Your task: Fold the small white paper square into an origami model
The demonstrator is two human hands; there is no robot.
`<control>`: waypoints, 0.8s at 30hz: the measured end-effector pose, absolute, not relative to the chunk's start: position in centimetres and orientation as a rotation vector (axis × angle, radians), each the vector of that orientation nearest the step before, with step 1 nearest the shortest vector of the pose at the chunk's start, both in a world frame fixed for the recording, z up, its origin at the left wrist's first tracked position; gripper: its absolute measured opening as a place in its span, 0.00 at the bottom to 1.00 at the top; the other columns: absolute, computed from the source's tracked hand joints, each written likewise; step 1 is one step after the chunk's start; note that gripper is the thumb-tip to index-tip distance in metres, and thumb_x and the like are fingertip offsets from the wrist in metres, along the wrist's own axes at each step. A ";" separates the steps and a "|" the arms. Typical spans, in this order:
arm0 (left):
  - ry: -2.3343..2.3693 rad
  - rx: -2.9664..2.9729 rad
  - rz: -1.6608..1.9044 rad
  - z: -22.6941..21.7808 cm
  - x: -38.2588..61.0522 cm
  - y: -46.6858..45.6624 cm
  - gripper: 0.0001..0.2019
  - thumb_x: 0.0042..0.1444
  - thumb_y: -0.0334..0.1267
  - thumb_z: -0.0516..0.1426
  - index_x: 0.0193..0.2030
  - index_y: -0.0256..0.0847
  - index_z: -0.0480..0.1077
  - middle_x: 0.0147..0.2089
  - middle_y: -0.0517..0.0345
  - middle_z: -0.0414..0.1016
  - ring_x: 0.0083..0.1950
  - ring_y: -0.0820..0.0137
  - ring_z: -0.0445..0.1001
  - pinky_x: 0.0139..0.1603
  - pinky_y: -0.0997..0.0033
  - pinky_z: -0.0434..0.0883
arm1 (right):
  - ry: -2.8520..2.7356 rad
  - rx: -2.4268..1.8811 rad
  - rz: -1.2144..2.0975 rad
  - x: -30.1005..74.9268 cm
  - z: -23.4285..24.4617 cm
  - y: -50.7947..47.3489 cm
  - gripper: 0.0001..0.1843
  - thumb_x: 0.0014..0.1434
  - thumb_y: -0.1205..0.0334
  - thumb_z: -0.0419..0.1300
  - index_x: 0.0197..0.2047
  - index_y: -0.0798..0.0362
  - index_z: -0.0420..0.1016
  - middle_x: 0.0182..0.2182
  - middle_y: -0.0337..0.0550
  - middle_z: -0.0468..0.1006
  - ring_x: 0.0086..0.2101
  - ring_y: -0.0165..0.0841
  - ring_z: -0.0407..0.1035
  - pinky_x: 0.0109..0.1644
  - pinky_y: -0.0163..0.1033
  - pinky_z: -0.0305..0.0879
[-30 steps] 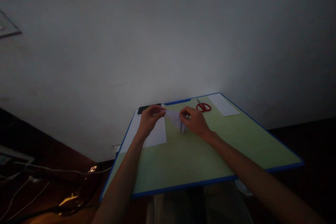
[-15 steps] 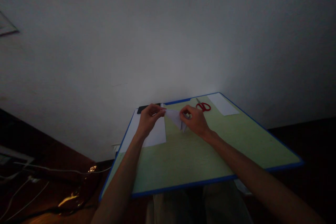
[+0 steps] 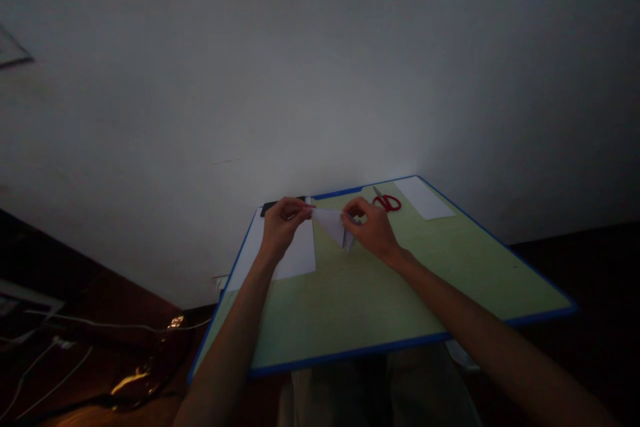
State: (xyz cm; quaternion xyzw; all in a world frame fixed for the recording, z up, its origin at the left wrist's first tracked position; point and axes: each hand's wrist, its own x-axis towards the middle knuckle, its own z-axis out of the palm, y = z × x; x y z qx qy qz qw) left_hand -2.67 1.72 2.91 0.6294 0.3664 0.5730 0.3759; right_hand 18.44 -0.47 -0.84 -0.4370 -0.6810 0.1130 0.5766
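Note:
A folded white paper piece [image 3: 331, 223] with a pointed shape is held between both hands above a green board with a blue rim [image 3: 380, 348]. My left hand [image 3: 280, 225] pinches its left tip. My right hand [image 3: 369, 227] pinches its right side, fingers closed on the fold. Under my left hand lies a flat white sheet [image 3: 295, 257] on the board.
Red-handled scissors [image 3: 387, 202] lie at the board's far edge, with another white sheet [image 3: 424, 198] to their right. A dark flat object [image 3: 273, 205] sits at the far left corner. A pale wall rises behind. White cables [image 3: 60, 340] lie on the dark floor at left.
Both hands and the folded paper have shifted very slightly toward the far edge; the grip is the same.

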 end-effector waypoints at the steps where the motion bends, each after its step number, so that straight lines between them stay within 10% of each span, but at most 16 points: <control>1: 0.934 1.612 1.469 2.8 -2.7 1.8 0.15 0.44 0.42 0.72 0.35 0.38 0.75 0.37 0.48 0.83 0.37 0.63 0.81 0.43 0.62 0.77 | -1.581 -1.009 0.284 18.4 -0.8 -0.4 0.02 0.56 0.65 0.62 0.36 0.51 0.75 0.30 0.41 0.81 0.33 0.35 0.75 0.39 0.38 0.69; 24: 0.909 1.527 1.511 2.2 -3.2 2.6 0.18 0.45 0.42 0.72 0.40 0.37 0.75 0.38 0.48 0.83 0.36 0.66 0.80 0.41 0.64 0.76 | -1.584 -0.903 0.390 18.4 -0.8 -0.3 0.05 0.59 0.65 0.62 0.37 0.53 0.80 0.33 0.43 0.83 0.33 0.34 0.75 0.40 0.38 0.69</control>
